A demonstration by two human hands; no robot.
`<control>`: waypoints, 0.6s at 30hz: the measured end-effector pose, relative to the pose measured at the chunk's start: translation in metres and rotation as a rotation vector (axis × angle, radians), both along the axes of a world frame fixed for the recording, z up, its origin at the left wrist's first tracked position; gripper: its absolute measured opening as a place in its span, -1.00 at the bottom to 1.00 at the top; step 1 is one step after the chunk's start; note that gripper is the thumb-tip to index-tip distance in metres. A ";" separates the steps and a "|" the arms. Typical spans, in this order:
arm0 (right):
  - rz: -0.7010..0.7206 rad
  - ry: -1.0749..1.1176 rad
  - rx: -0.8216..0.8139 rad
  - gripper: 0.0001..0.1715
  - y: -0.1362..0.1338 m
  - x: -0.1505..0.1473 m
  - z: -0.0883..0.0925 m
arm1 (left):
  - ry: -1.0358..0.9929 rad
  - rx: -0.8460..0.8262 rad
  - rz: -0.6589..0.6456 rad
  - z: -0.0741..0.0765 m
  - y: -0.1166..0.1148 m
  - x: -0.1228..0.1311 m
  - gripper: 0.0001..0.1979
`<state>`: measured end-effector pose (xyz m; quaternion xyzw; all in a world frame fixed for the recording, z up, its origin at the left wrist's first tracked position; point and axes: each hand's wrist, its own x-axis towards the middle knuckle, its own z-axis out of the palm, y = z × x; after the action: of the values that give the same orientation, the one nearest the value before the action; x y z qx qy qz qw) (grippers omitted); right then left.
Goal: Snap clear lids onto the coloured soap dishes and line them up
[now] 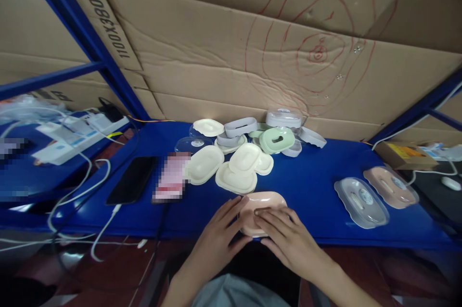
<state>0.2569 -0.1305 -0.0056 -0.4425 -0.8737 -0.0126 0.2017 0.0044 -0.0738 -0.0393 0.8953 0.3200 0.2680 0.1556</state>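
Note:
A pink soap dish (267, 198) is between my hands at the front edge of the blue table. My left hand (224, 225) grips its left side, fingers along the rim and thumb below. Across its top lie the fingers of my right hand (283, 232), with the thumb under the near edge. Those fingers cover much of the dish's middle. Beyond it are loose cream dish parts (236, 178), a green slotted tray (277, 139), a grey slotted tray (241, 127) and a clear lid (284, 118), partly overlapping.
On the right stand a grey soap dish (362, 202) and a pink one (391, 186), both under clear lids. Left lie a black phone (130, 180) on a white cable and a blurred-out pink item (171, 177). A power strip (81, 138) and cardboard wall (202, 47) are farther off.

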 end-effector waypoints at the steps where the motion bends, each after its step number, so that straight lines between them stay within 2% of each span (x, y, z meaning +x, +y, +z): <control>1: -0.005 0.004 0.012 -0.39 0.000 -0.003 -0.003 | 0.003 0.002 0.005 -0.001 0.000 -0.001 -0.34; 6: -0.018 0.007 0.065 -0.28 -0.003 -0.012 -0.015 | 0.007 -0.025 0.019 0.001 -0.002 -0.001 -0.41; 11: 0.040 0.013 -0.025 -0.33 0.004 0.002 -0.008 | -0.038 -0.040 0.022 0.004 -0.002 -0.001 -0.51; 14: -0.039 0.068 0.010 -0.38 0.031 0.024 0.004 | -0.095 -0.072 0.020 0.008 -0.001 -0.005 -0.50; 18: -0.290 0.144 0.162 -0.47 0.100 0.067 0.024 | -0.150 -0.148 0.008 0.012 0.000 -0.009 -0.48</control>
<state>0.3242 -0.0309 0.0182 -0.5461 -0.7801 -0.0801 0.2946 -0.0048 -0.0736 -0.0268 0.8576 0.3299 0.3105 0.2437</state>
